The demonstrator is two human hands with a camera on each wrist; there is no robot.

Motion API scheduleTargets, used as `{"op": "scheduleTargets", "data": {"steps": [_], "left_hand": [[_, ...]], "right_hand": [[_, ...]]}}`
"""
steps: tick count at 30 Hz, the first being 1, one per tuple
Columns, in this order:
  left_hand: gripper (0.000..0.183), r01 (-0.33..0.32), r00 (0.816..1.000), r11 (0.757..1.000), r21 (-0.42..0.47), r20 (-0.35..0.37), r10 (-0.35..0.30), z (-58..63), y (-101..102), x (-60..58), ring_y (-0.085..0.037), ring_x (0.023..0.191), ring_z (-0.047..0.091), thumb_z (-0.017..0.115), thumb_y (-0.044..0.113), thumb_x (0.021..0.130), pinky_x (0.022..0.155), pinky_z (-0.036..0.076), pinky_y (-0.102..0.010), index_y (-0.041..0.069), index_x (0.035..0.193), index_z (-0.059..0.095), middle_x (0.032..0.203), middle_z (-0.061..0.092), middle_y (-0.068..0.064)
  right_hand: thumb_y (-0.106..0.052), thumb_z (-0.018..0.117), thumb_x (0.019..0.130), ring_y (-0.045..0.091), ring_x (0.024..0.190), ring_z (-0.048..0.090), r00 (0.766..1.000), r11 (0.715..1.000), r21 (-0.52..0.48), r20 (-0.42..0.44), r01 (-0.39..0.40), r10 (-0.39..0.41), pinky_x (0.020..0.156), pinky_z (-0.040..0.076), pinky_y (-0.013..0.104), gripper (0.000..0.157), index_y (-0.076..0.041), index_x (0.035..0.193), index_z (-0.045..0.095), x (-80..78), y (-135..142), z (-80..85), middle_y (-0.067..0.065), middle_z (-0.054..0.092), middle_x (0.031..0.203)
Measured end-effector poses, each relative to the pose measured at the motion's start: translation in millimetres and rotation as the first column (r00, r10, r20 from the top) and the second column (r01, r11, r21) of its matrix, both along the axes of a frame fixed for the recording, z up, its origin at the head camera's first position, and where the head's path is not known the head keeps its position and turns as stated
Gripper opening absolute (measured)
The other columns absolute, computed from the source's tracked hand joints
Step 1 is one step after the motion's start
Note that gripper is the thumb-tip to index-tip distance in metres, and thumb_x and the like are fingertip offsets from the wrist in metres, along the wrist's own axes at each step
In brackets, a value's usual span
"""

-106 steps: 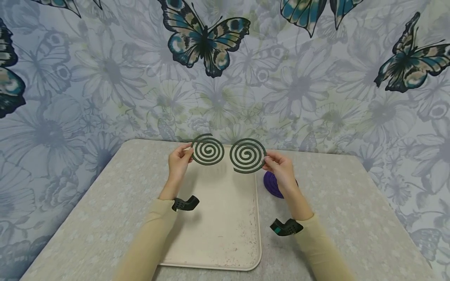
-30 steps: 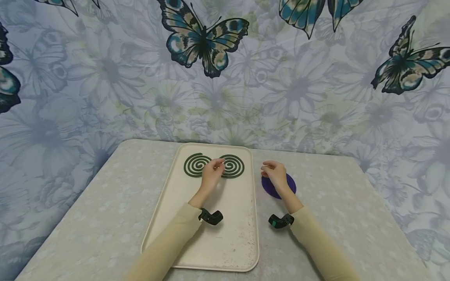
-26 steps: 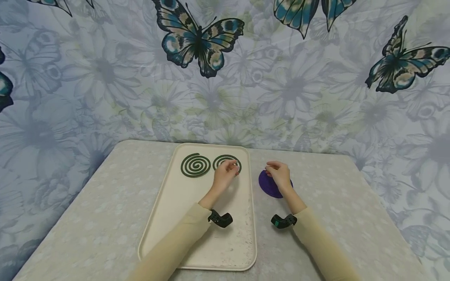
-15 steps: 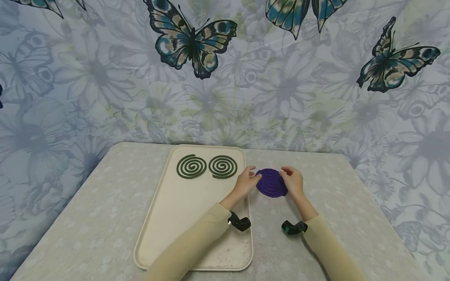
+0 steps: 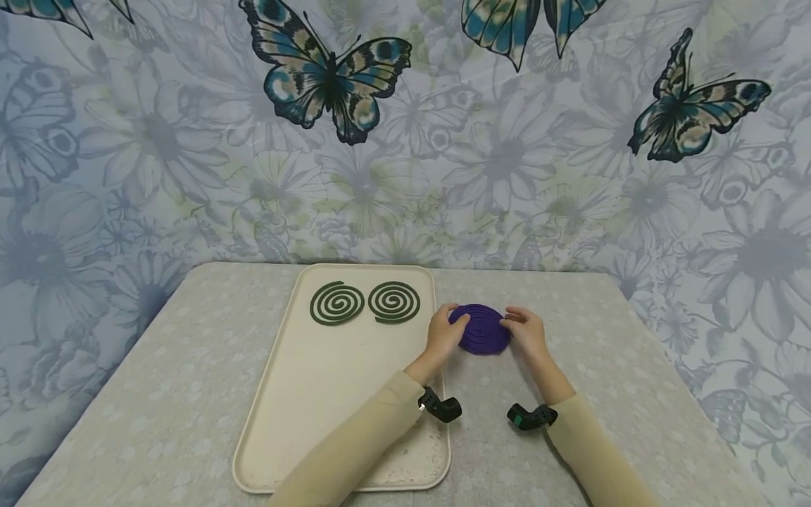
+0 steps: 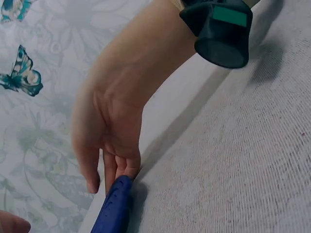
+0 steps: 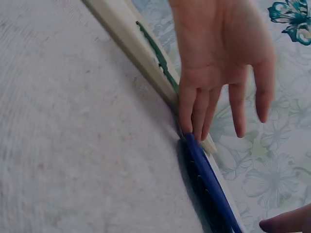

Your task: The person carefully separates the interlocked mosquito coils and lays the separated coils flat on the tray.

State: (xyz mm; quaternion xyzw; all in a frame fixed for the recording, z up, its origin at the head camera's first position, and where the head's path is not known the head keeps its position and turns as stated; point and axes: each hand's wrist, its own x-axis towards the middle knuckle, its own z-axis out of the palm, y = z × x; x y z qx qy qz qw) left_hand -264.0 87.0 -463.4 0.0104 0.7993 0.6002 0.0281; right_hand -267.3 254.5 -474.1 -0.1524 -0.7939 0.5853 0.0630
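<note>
A round purple disc with a spiral pattern, like a mosquito coil, lies on the table just right of the tray. My left hand is at its left edge, thumb overlapping the top in the head view. From the other side comes my right hand. In the right wrist view, fingertips of the left hand meet the rim of the purple disc, its thumb standing apart. The left wrist view has the right hand with extended fingers at the purple disc, thumb off it.
Two green mosquito coils, one left and one right, lie side by side at the far end of the cream tray. A flowered, butterfly-print cloth hangs behind the table.
Earlier, each hand held a green coil in the air; both coils now lie on the tray. The left hand has crossed rightward, and both hands have come to the purple disc.
</note>
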Motion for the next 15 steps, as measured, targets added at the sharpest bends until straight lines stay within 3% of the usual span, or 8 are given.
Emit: {"op": "scheduleTargets", "data": {"steps": [3,6,9,15], "left_hand": [[0.039,-0.052,0.999,0.998,0.041,-0.013,0.053,-1.0,-4.8,-0.5,-0.03,0.101,0.059,0.057,0.017,0.09,0.085,0.05,-0.039,0.002,0.126,0.058,0.113,0.063,-0.021],[0.034,-0.072,0.996,0.994,0.077,-0.038,0.075,0.3,-12.6,-1.5,-0.028,0.1,0.062,0.058,0.011,0.089,0.083,0.053,-0.033,0.001,0.121,0.061,0.113,0.064,-0.021],[0.032,-0.053,0.995,0.987,0.15,-0.081,0.066,4.0,-24.3,-4.0,-0.033,0.11,0.062,0.057,0.002,0.087,0.091,0.054,-0.035,-0.004,0.118,0.061,0.119,0.063,-0.023],[0.033,0.042,0.99,0.968,0.247,-0.144,-0.006,16.1,-55.0,-7.6,-0.037,0.11,0.063,0.061,-0.007,0.086,0.092,0.054,-0.033,-0.009,0.119,0.059,0.119,0.063,-0.027]], "right_hand": [[0.008,0.059,0.085,-0.006,0.075,0.058,1.0,0.992,-0.123,0.019,-0.002,0.004,0.063,0.047,0.008,0.044,0.014,0.128,0.05,1.8,2.0,1.2,0.028,0.061,0.121],[0.009,0.06,0.085,-0.008,0.072,0.06,1.0,0.98,-0.198,0.016,-0.01,0.013,0.062,0.049,0.01,0.047,0.014,0.13,0.048,4.5,3.7,4.7,0.011,0.073,0.1],[0.008,0.059,0.087,-0.006,0.071,0.061,1.0,0.958,-0.286,-0.001,-0.02,0.02,0.063,0.051,0.011,0.05,0.013,0.134,0.044,7.5,2.7,12.5,-0.011,0.069,0.082],[0.007,0.057,0.089,-0.004,0.072,0.063,0.998,0.921,-0.383,-0.03,-0.068,0.061,0.067,0.053,0.011,0.051,0.011,0.137,0.041,15.2,-8.3,35.4,-0.016,0.066,0.076]]}}
